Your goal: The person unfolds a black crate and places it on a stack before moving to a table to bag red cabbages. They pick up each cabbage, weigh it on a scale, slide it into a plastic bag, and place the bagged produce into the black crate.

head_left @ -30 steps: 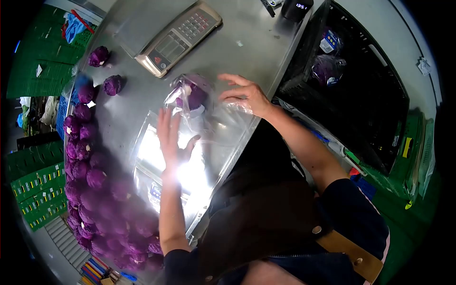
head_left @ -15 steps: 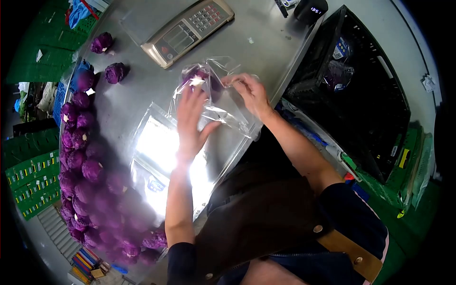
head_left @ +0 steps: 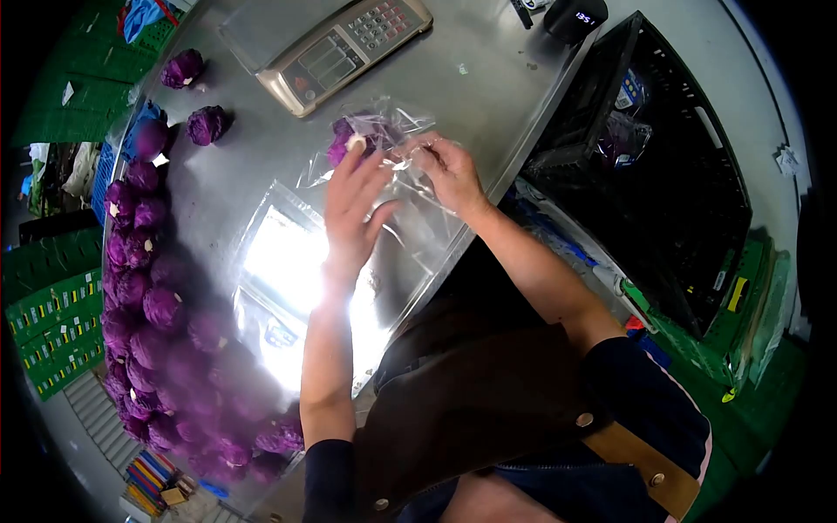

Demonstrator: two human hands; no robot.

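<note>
A red cabbage [head_left: 338,150] with a pale cut stem lies inside a clear plastic bag [head_left: 418,193] on the metal table. My left hand [head_left: 350,213] rests against the near side of the cabbage, fingers stretched out and thumb apart. To its right, my right hand [head_left: 453,179] has its fingers bent and pinched on the film of the bag. Glare and folds hide part of the cabbage. Below my left hand, a stack of flat clear bags [head_left: 283,253] lies on the table, shining brightly.
Many red cabbages [head_left: 162,307] line the table's left side, with two loose ones beyond. A scale [head_left: 336,59] stands at the back. At right, a black crate [head_left: 676,196] holds wrapped cabbages [head_left: 622,138]. A small clock [head_left: 575,17] sits at the far edge.
My right hand has moved slightly left, drawing the film in toward the cabbage. The bag is now gathered closer around it. My left hand stays by the cabbage.
</note>
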